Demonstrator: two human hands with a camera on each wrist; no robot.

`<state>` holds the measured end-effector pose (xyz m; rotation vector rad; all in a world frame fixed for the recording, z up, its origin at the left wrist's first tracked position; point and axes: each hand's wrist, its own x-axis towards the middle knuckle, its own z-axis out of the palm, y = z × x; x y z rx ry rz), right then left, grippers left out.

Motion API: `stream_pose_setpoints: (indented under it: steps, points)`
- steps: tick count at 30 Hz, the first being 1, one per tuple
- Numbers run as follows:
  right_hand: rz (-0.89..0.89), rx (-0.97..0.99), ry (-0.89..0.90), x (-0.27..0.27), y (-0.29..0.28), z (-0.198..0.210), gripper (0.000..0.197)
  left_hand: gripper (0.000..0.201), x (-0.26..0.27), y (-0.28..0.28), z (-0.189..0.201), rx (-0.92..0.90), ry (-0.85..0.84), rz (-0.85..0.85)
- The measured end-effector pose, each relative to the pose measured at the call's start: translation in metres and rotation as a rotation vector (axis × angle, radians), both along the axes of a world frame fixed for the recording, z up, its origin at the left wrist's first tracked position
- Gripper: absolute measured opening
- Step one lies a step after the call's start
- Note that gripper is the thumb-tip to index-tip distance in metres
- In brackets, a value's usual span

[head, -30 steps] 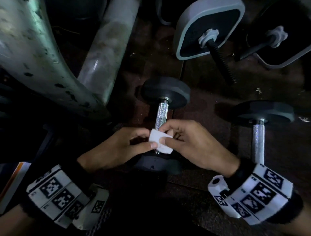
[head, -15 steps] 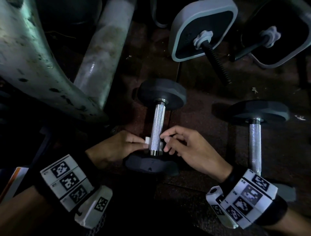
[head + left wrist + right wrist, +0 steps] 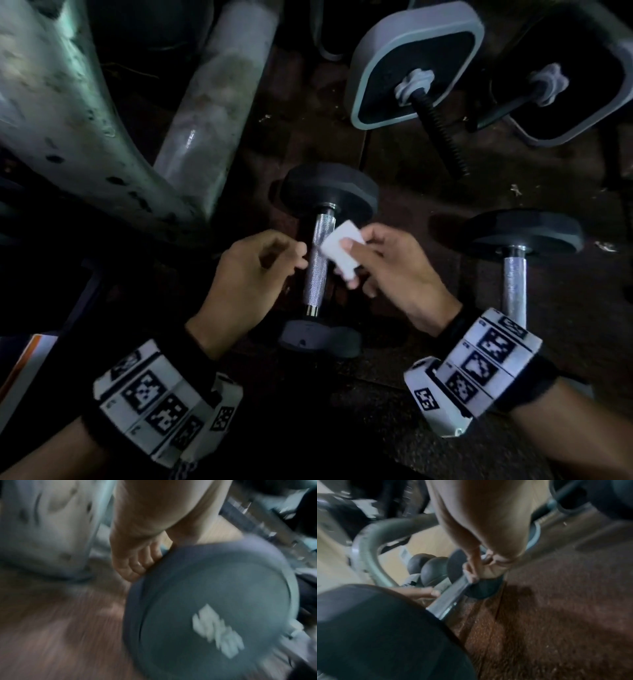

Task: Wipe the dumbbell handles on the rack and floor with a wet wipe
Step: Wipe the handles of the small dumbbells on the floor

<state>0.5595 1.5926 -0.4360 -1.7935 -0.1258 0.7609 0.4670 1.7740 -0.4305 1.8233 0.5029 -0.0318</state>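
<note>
Floor (image 3: 428,394) dumbbell (image 3: 318,260); right hand (image 3: 394,274) pinches wipe (image 3: 342,248).

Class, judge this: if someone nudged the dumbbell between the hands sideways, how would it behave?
The dumbbell probably resists rolling: its dark end weights look flat-sided. It likely feels heavy for its size, being metal-handled with thick ends. The rough-patterned handle should not slip easily.

Both wrist views are smeared by motion blur. In the left wrist view, white markings (image 3: 217,631) on a dumbbell's end are unreadable. The right hand (image 3: 394,274) covers part of the white wipe (image 3: 340,248). A second dumbbell's handle (image 3: 513,284) disappears behind the right wristband (image 3: 479,366). An orange-edged object (image 3: 24,370) is cut off at the left edge.
</note>
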Motion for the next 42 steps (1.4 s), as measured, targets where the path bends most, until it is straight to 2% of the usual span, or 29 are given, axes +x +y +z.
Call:
stream_pose_setpoints:
  steps: [2,4,7,11,15,20,26,28,31,34,36,38,40,42]
  points:
    - [-0.194,-0.088,-0.016,0.008,0.001,-0.015,0.013,0.014,-0.003,-0.005,-0.013,0.021,0.006,0.077]
    - [-0.249,-0.114,0.002,0.014,0.008,-0.032,0.014,0.007,-0.007,-0.012,-0.025,-0.012,0.03,0.123]
    - [-0.164,-0.117,-0.017,0.02,0.03,-0.047,0.014,0.02,-0.008,-0.015,-0.034,-0.052,0.079,0.185]
    - [-0.073,-0.229,-0.253,0.02,0.041,-0.045,0.024,0.023,-0.007,-0.014,-0.038,-0.048,0.089,0.205]
    - [-0.081,-0.21,-0.498,0.008,0.03,-0.031,0.015,0.022,-0.007,-0.015,-0.04,-0.05,0.069,0.211]
    - [-0.02,-0.209,-0.779,0.011,0.03,-0.024,0.016,0.021,-0.005,-0.015,-0.038,-0.049,0.059,0.179]
    - [0.138,-0.281,-0.879,0.008,0.041,-0.019,0.023,0.022,-0.004,-0.013,-0.041,-0.038,0.056,0.151]
    - [0.203,-0.293,-0.862,0.01,0.04,-0.012,0.021,0.022,-0.001,-0.011,-0.041,-0.04,0.032,0.129]
    - [0.185,-0.336,-0.861,0.011,0.042,-0.009,0.017,0.022,0.01,-0.001,-0.041,-0.072,-0.042,0.133]
    - [0.204,-0.355,-0.844,0.006,0.043,-0.009,0.021,0.029,0.024,0.014,-0.035,-0.105,-0.109,-0.016]
    - [0.175,-0.216,-0.736,0.005,0.037,-0.006,0.021,0.031,0.03,0.02,-0.027,-0.128,-0.148,-0.145]
    - [0.112,-0.055,-0.545,0.001,0.031,-0.002,0.018,0.019,0.034,0.021,-0.022,-0.131,-0.158,-0.23]
    - [0.037,0.04,-0.37,-0.006,0.028,-0.001,0.016,0.01,0.038,0.02,-0.023,-0.135,-0.131,-0.21]
    - [-0.077,0.086,-0.267,-0.015,0.025,-0.003,0.017,0.004,0.044,0.024,-0.03,-0.155,-0.071,-0.076]
